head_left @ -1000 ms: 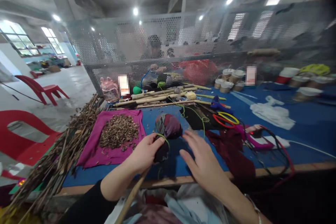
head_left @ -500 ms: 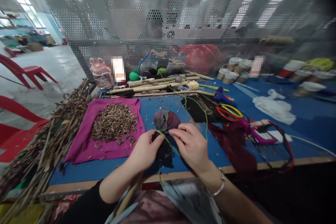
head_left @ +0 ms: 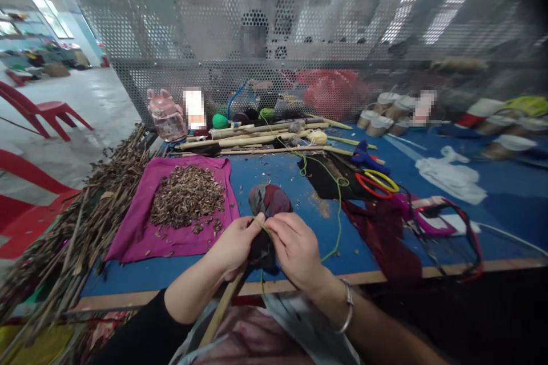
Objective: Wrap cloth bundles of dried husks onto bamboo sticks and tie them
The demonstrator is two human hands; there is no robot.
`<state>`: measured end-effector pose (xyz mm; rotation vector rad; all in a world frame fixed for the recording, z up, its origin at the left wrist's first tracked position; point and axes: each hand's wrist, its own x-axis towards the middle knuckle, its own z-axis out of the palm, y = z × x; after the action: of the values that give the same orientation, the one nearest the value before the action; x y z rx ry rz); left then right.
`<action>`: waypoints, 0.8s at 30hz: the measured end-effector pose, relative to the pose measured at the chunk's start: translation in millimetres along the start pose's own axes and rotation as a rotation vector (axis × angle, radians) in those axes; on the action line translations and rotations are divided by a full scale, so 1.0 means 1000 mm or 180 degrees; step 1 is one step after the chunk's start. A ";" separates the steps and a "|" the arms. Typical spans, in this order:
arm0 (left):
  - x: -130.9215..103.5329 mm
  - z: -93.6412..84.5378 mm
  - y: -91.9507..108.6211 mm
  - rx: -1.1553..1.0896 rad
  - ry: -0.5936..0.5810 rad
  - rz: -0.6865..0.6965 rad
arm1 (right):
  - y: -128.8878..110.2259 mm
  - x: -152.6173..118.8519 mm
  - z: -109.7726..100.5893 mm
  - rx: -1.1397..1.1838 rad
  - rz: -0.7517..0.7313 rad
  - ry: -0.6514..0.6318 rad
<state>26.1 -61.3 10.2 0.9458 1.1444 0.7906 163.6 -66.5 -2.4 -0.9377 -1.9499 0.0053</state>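
Note:
A round bundle of dark grey and maroon cloth stands at the front of the blue table, its loose black cloth hanging below. My left hand is closed round the gathered neck of the bundle, thumb pressing on a green yarn that crosses there. Thumb and fingers of my right hand pinch the yarn close beside the left thumb. Below the left hand a wooden stick slants down toward my lap; its upper end is hidden. The yarn trails right, then back across the table.
Dried plant bits lie on a magenta cloth at left, beside bundled dry stalks. Wooden sticks and yarn balls line the back before a perforated metal screen. Yellow-handled scissors and maroon cloth lie right.
My right hand has moved left with the yarn, from the bundle's right side to close against my left thumb. The bundle has turned slightly, and the stick below shows more.

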 end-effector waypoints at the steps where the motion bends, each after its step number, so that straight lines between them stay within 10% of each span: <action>1: 0.000 -0.001 0.001 0.0113 0.0075 -0.0006 | -0.001 -0.002 0.000 0.0194 0.0080 -0.0047; 11: 0.004 -0.004 -0.003 0.0701 0.0527 0.0554 | -0.014 -0.004 -0.002 0.2746 0.2910 -0.0944; 16: 0.000 -0.005 -0.003 0.1032 0.0651 0.0422 | -0.011 0.009 -0.024 0.2359 0.2612 -0.1830; 24: -0.010 -0.001 0.000 0.1026 0.0242 0.0458 | 0.012 0.039 -0.039 0.2150 0.2186 -0.0994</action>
<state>22.4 -69.4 14.0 1.2863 1.3056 0.7757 189.4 -48.1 44.5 -1.1155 -1.6067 1.1831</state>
